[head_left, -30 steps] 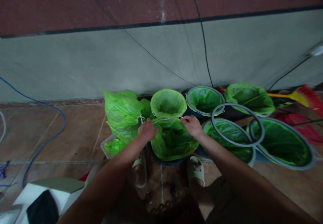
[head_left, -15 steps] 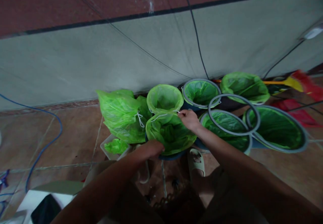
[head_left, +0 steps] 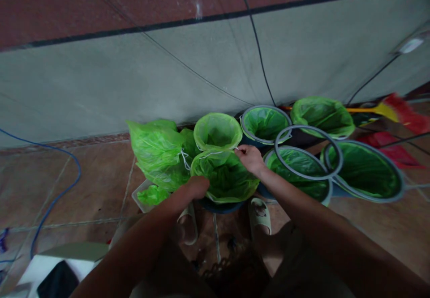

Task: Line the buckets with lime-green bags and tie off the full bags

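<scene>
Here both hands, left hand (head_left: 196,186) and right hand (head_left: 247,157), grip the crumpled, translucent green bag (head_left: 225,177).

The light is dim and flat, with weak shadows. The wall (head_left: 215,74) curves from wide-angle distortion, and the far right broom (head_left: 399,112) is blurred.

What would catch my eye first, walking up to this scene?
Bright green bin liners fill a cluster of round buckets along the grey wall. In the middle, the left hand and right hand grip the green bag over a dark bucket. A loose grey ring lies across the buckets on the right.
</scene>
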